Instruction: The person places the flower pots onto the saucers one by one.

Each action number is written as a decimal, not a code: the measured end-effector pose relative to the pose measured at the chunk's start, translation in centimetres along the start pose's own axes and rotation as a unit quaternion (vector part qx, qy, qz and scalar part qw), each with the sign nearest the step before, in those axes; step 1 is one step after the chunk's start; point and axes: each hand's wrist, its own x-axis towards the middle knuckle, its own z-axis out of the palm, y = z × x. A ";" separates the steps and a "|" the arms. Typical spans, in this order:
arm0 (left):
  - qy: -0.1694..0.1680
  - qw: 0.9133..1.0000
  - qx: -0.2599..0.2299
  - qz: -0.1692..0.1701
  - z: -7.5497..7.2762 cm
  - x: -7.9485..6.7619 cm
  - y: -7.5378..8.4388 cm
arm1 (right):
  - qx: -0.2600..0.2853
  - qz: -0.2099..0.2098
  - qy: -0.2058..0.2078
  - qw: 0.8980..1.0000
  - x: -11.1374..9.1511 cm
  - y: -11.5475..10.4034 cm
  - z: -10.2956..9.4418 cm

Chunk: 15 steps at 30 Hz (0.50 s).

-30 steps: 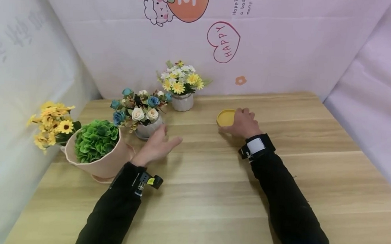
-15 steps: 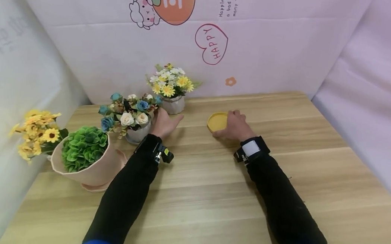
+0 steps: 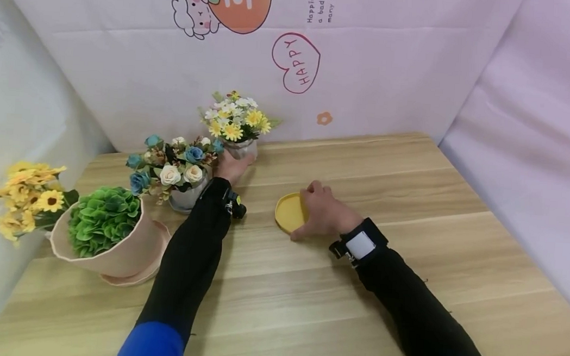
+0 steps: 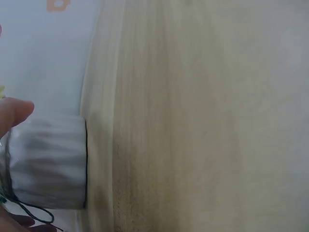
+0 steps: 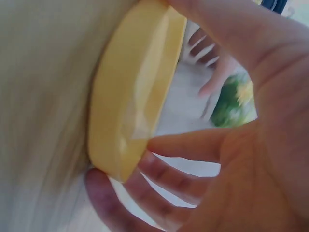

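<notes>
My right hand grips a shallow yellow saucer by its right side. Thumb and fingers span the saucer's wall in the right wrist view, low over the wood. My left hand reaches around the small white pot that holds white and yellow daisies. In the left wrist view, its thumb is at one side of the pot and its fingers are at the other, with a gap visible beside the fingers. Blue and cream roses stand just left of that hand, partly hiding it.
A large pink pot with a green leafy plant stands on a saucer at the left. Behind it are yellow sunflowers. A printed white cloth hangs along the table's back edge.
My left hand has moved from the rose pot to the daisy pot at the back. My right hand has drawn the yellow saucer nearer and to the left. The view has shifted somewhat.
</notes>
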 end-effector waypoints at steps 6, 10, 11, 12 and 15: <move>-0.007 0.999 -0.038 0.018 0.3 3.9 -2.1 | -0.028 -0.030 -0.036 0.999 -2.3 -2.8 0.9; 0.020 0.993 -0.082 0.083 0.6 6.1 -3.5 | -0.047 -0.047 -0.047 0.997 -3.2 -4.2 1.4; 0.034 0.990 -0.089 0.100 0.9 6.8 -3.9 | -0.051 -0.049 -0.048 0.996 -3.4 -4.5 1.5; 0.036 0.988 -0.101 0.109 0.8 6.1 -3.3 | -0.055 -0.052 -0.050 0.996 -3.5 -4.7 1.6; 0.056 0.978 -0.143 0.139 1.3 6.0 -3.1 | -0.065 -0.060 -0.055 0.995 -3.8 -5.2 1.7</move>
